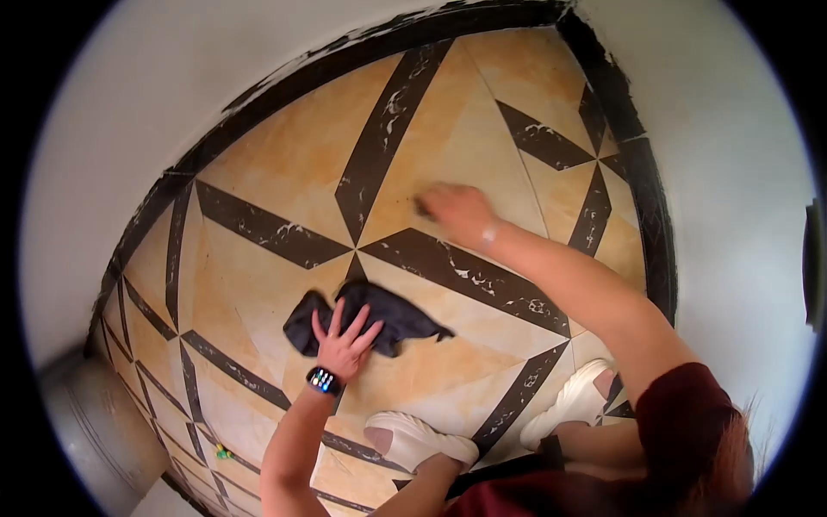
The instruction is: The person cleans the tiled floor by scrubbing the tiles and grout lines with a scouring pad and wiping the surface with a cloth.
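Spread out on the tiled floor (465,379) is a crumpled dark cloth (401,319). My left hand (346,343) lies on it with fingers apart, pressing it down; a smartwatch (324,380) with a lit screen is on that wrist. Farther forward and to the right, my right hand (461,214) is low over the floor with its fingers closed. A small dark thing (422,207) shows at its fingertips, too blurred to name. Around the right wrist is a pale band (489,235).
White walls with a dark baseboard (642,172) meet in the far corner. My feet wear cream slippers (413,438) close behind the cloth. A grey cylindrical container (99,422) stands at the lower left, and a small green and yellow object (225,452) lies on the floor.
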A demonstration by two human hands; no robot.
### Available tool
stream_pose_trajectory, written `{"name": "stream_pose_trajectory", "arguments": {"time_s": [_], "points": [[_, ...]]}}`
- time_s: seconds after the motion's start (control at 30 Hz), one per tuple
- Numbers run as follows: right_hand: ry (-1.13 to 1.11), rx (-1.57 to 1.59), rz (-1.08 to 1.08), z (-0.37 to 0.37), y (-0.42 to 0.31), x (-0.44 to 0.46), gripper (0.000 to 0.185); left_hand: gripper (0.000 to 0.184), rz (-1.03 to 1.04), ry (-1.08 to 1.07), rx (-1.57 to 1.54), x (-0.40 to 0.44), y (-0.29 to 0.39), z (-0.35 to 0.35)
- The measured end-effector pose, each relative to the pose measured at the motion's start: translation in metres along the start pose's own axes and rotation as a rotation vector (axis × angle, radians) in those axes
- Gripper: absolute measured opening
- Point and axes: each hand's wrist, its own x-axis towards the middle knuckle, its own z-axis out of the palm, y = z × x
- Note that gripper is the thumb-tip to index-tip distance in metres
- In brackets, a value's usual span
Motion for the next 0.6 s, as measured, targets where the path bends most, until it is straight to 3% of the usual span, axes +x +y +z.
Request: {"name": "stream_pose_trajectory", "arguments": {"time_s": [0.03, 0.13, 0.3, 0.4, 0.5, 0.6], "points": [[-0.008, 0.002, -0.113, 0.009, -0.011, 0.026, 0.015, 0.051, 0.024, -0.016, -0.007, 0.007, -0.002, -0.005], [-0.242, -0.017, -0.106, 0.010, -0.018, 0.059, 0.020, 0.051, 0.126, -0.047, 0.010, 0.019, -0.013, -0.019], [-0.428, -0.093, 0.113, -0.038, 0.004, 0.014, 0.022, 0.051, 0.273, -0.069, 0.004, 0.032, -0.032, -0.022], [-0.233, -0.031, 0.064, 0.005, -0.036, 0.055, 0.020, 0.052, 0.359, -0.087, 0.030, 0.061, -0.033, -0.029], [-0.249, -0.093, 0.058, 0.002, -0.024, 0.046, 0.021, 0.050, 0.447, -0.029, 0.013, 0.067, -0.044, -0.029], [-0.225, -0.303, 0.476, -0.018, 0.020, 0.040, 0.023, 0.049, 0.466, 0.033, -0.041, 0.066, -0.047, -0.021]]}}
